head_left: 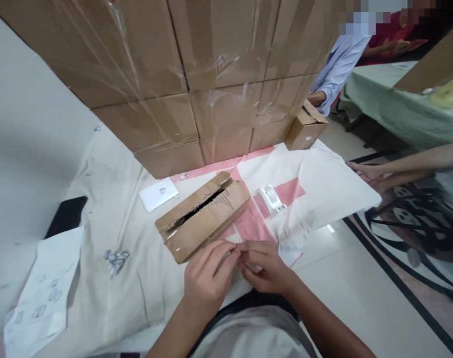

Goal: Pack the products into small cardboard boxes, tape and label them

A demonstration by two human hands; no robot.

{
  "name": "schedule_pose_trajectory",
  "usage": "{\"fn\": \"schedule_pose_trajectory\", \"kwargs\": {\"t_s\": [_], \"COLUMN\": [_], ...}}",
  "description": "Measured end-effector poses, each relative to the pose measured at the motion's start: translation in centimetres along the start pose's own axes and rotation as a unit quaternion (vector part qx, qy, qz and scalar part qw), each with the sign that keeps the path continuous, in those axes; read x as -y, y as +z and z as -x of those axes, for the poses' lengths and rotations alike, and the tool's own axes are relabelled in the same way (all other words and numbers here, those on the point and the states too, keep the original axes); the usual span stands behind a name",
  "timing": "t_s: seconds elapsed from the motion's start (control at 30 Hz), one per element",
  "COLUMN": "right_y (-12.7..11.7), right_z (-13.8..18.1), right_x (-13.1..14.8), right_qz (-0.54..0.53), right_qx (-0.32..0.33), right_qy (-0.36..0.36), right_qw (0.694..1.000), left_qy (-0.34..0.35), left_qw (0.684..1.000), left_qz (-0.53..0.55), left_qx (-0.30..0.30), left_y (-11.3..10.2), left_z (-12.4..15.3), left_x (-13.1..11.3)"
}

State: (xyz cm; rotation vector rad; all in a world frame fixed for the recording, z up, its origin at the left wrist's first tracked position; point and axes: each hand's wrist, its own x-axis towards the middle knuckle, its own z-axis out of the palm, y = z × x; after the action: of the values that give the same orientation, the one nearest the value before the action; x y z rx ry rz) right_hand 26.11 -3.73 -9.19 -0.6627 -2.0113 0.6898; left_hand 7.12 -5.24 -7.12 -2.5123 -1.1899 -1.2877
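Note:
My left hand (211, 276) and my right hand (262, 266) meet at the fingertips, just in front of my body. Both are closed in a pinch, and whatever lies between the fingers is too small or hidden to name. Right beyond them a long cardboard box (215, 219) lies on the cloth, with a dark, torn-edged gap running along its top. Farther right sits a small white device (271, 200) that looks like a tape dispenser. A white card (158, 194) lies behind the box on the left.
Taped cartons (226, 109) form a wall at the back. A smaller box (306, 127) stands at their right end, near a person's blue sleeve (340, 69). Another person's hands (375, 176) touch the right edge. At left are crumpled wrapping (115, 261), a marked paper (43, 293) and a dark phone-like slab (66, 216).

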Motion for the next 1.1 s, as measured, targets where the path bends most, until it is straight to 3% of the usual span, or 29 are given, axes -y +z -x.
{"fn": "schedule_pose_trajectory", "kwargs": {"t_s": [0.07, 0.27, 0.33, 0.43, 0.5, 0.57, 0.63, 0.7, 0.83, 1.0, 1.1], "right_y": [0.5, 1.7, 1.0, -1.0, -2.1, -2.4, -1.9, -1.2, -0.2, -0.1, 0.0], "right_z": [0.0, -0.2, -1.5, -5.2, -8.3, -11.0, -12.7, -13.2, -12.5, -12.2, -12.4], "right_x": [0.1, 0.4, 0.1, -0.8, -1.5, -2.0, -2.2, -2.3, -2.3, -2.4, -2.5], "right_qz": [-0.006, 0.035, 0.089, 0.21, 0.283, 0.328, 0.348, 0.352, 0.366, 0.374, 0.375], "right_qx": [-0.007, -0.095, -0.137, -0.168, -0.073, 0.057, 0.159, 0.21, 0.208, 0.194, 0.19], "right_qy": [0.016, 0.232, 0.221, 0.087, -0.018, -0.065, -0.053, -0.022, -0.002, 0.006, 0.002], "right_qw": [1.0, 0.967, 0.961, 0.959, 0.956, 0.941, 0.922, 0.912, 0.907, 0.907, 0.907], "left_qy": [0.006, -0.007, -0.041, -0.125, -0.193, -0.251, -0.287, -0.307, -0.313, -0.336, -0.345], "left_qw": [0.999, 0.997, 0.996, 0.986, 0.978, 0.964, 0.95, 0.935, 0.904, 0.882, 0.882], "left_qz": [-0.026, -0.039, -0.023, 0.011, 0.05, 0.092, 0.104, 0.098, 0.106, 0.052, 0.0], "left_qx": [-0.027, -0.062, -0.081, -0.106, -0.065, 0.005, 0.07, 0.148, 0.27, 0.327, 0.321], "left_y": [-0.3, -1.0, -2.0, -4.6, -6.7, -8.6, -10.1, -11.0, -11.2, -9.7, -8.5], "left_z": [0.6, 1.8, 2.3, 2.4, 1.7, 0.5, -1.0, -2.6, -5.7, -8.1, -8.3], "left_x": [-0.4, -0.7, -0.4, 0.5, 1.5, 2.7, 4.0, 5.3, 7.2, 8.6, 9.0]}}
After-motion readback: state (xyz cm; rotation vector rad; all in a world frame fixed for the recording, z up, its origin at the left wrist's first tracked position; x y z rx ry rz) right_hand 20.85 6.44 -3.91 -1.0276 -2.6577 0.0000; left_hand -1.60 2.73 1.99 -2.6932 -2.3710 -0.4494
